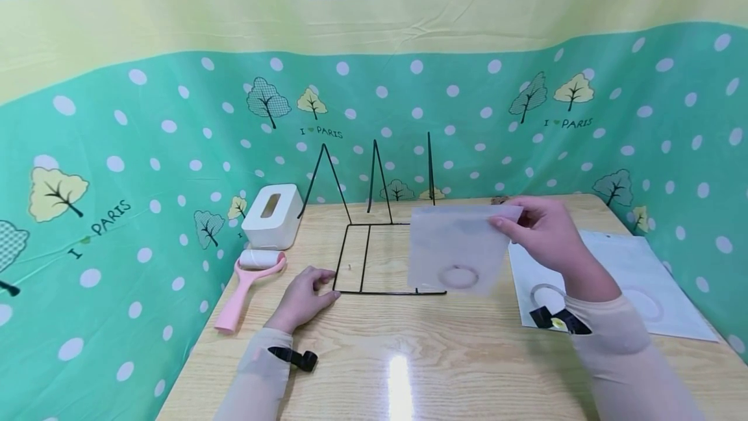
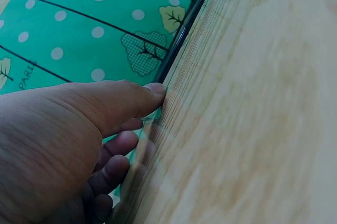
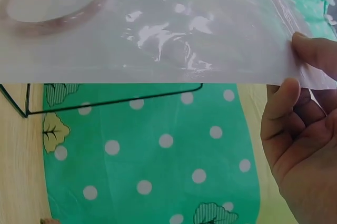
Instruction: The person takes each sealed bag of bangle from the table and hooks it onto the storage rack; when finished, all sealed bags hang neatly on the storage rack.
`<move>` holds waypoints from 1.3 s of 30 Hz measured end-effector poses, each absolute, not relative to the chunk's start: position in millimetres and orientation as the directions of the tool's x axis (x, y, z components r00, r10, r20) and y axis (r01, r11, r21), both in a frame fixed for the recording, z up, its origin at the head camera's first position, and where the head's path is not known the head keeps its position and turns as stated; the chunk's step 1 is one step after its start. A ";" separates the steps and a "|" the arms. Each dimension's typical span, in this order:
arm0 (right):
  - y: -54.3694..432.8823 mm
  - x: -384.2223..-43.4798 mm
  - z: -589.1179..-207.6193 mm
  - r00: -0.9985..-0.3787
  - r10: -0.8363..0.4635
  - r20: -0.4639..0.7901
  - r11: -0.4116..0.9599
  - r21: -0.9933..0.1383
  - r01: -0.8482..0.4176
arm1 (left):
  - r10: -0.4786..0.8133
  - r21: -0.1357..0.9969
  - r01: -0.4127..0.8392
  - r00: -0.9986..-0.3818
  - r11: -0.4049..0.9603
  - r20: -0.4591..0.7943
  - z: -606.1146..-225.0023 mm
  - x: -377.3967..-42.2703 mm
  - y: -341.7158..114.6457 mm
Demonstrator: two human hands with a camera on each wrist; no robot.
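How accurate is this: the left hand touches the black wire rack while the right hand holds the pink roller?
One thing is wrong: the right hand holds a translucent sheet. The head view shows it, with the pink roller lying on the table. The left hand does touch the black wire rack.

The translucent bag [image 1: 450, 239] is hiding part of the black wire rack [image 1: 365, 258]; the right wrist view is cropping the bag's ring [image 3: 58, 25] and the right hand [image 3: 305, 140].
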State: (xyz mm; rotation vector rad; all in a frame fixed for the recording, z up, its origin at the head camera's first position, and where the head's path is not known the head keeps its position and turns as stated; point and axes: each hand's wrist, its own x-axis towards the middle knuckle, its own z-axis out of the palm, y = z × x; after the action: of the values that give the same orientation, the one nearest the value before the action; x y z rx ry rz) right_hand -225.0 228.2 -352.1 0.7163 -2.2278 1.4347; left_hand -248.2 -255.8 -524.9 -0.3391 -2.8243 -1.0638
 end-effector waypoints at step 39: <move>153.2 -238.8 -369.6 -0.821 -0.198 0.536 0.205 -0.796 -0.569 | 0.219 0.772 0.337 -0.941 0.539 0.258 -515.1 -244.5 -249.3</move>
State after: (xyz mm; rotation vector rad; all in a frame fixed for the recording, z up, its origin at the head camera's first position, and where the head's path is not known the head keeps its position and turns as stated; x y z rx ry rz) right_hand -238.8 153.2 -369.6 0.7210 -2.1686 1.6503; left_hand -244.5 -249.3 -515.1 -0.4797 -2.6390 -1.3676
